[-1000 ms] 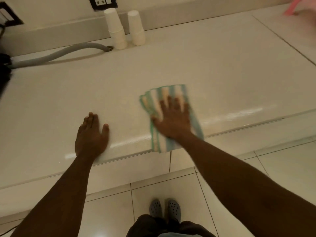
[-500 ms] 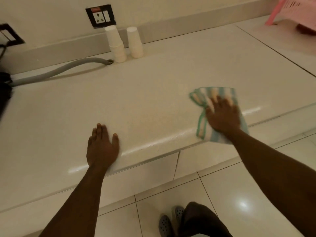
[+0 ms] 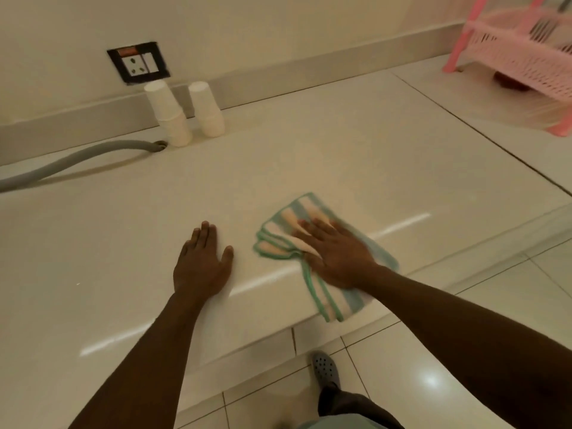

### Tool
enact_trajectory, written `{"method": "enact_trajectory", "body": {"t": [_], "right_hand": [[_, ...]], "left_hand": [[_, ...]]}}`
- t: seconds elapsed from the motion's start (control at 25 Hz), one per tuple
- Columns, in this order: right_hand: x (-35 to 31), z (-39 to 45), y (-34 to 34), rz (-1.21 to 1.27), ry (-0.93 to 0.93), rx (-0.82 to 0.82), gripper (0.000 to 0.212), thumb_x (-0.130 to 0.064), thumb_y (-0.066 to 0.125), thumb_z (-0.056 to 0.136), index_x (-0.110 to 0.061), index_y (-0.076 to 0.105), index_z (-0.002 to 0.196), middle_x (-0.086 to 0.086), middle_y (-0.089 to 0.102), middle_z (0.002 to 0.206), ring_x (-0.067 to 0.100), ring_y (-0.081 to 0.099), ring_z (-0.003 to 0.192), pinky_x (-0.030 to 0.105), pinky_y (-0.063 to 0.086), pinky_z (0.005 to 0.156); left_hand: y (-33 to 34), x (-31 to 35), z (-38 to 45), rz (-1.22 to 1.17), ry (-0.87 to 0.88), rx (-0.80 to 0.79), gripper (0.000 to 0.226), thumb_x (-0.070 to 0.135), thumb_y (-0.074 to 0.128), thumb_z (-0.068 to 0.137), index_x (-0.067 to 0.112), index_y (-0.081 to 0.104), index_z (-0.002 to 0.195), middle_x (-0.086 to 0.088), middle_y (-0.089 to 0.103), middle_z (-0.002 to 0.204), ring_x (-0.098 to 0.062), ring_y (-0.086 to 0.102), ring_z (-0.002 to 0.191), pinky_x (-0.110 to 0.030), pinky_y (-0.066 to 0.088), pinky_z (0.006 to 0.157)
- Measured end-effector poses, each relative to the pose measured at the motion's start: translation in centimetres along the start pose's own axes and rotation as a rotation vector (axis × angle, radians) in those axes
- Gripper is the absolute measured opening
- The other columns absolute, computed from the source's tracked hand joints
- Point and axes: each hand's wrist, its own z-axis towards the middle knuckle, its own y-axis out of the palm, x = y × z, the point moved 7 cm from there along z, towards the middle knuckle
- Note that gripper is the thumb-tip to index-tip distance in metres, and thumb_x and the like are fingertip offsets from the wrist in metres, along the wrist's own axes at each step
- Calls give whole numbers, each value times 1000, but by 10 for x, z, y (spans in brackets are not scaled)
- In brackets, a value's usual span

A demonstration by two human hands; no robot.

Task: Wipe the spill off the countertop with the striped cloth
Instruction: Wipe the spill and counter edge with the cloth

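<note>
Right hand (image 3: 337, 257) is flat on the striped cloth (image 3: 291, 233), fingers (image 3: 309, 227) spread open and pressing down, not gripping. Left hand (image 3: 201, 264) is just planted palm-down on the worktop (image 3: 309, 156), fingers open, holding nothing, close beside the cloth but not touching.

If it were me I'd keep the palm weight even and use overlapping passes, since one corner already hangs over the front edge and could drag liquid onto the floor.

Cloth's folded in layers, green-edged with teal and cream stripes, slightly bunched under the thumb. Can't actually spot the spill on that glossy surface.
</note>
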Motion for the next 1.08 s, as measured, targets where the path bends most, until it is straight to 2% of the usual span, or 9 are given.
{"method": "enact_trajectory", "body": {"t": [0.04, 0.12, 0.2, 0.4, 0.6, 0.76, 1.08], "right_hand": [[33, -14, -4, 3, 60, 37, 58, -54, 15, 96, -37, 21, 151, -6, 21, 161, 18, 20, 148, 47, 14, 119], [111, -38, -13, 2, 311, 115, 56, -53, 17, 97, -36, 21, 150, -5, 22, 161, 21, 24, 147, 48, 16, 117], [171, -44, -21, 21, 528, 123, 57, -52, 20, 98, -33, 20, 152, -4, 19, 162, 23, 20, 148, 49, 15, 117], [221, 6, -30, 83, 672, 126, 59, -51, 18, 97, -31, 15, 152, -3, 11, 164, 23, 10, 150, 50, 7, 120], [242, 62, -36, 103, 656, 126, 62, -52, 17, 96, -30, 15, 153, 1, 13, 163, 26, 10, 150, 52, 7, 119], [238, 108, -36, 90, 567, 115, 68, -60, 12, 91, -31, 14, 153, 2, 14, 163, 28, 11, 149, 54, 7, 118], [151, 180, -32, 111, 268, 32, 74, -64, 13, 87, -30, 14, 153, 0, 8, 164, 24, 5, 150, 51, 0, 119]], "left_hand": [[3, 10, 9, -1, 1, 2, 72, 51, 26, 97, 12, 6, 155, -3, 2, 165, -19, 4, 151, -35, 6, 122], [6, 28, 27, -6, 2, 4, 72, 51, 25, 97, 11, 6, 155, -3, 1, 165, -19, 3, 152, -35, 6, 122], [6, 44, 46, -13, 11, -15, 72, 50, 26, 98, 10, 6, 155, -5, 1, 165, -20, 3, 152, -36, 6, 122], [11, 81, 78, -20, 33, -52, 73, 51, 25, 97, 12, 3, 155, -3, -1, 165, -18, 1, 151, -35, 5, 122], [13, 93, 89, -29, -18, -9, 72, 50, 25, 97, 13, 4, 155, -2, -1, 165, -17, 0, 151, -34, 4, 122], [11, 100, 88, -81, -48, 30, 69, 46, 29, 98, 13, 7, 155, -2, 3, 165, -16, 3, 151, -34, 6, 122], [2, 145, 104, -168, -8, 76, 62, 39, 31, 100, 13, 16, 154, -3, 14, 164, -15, 10, 151, -30, 7, 121]]}}
